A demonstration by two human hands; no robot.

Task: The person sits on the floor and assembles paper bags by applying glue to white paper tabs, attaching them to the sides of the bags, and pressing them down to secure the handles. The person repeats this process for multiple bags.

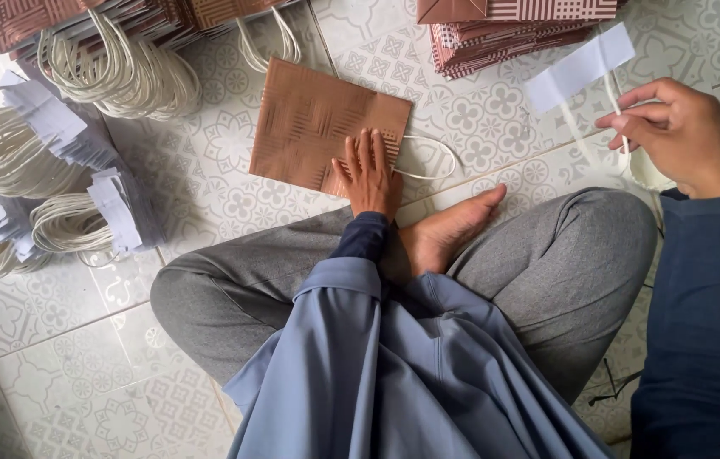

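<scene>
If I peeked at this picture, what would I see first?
First you'd see the left hand pressing flat on a brown patterned paper bag lying on the tiled floor, right in the middle. Up at the right, the right hand pinches a white paper strip with a cord handle. At the left lie heaps of white cord handles.

A flat brown paper bag with a woven pattern and a white cord handle lies on the floor at centre. More flattened brown bags are stacked far left and far right. A white rectangular paper strip hangs at far right.
</scene>
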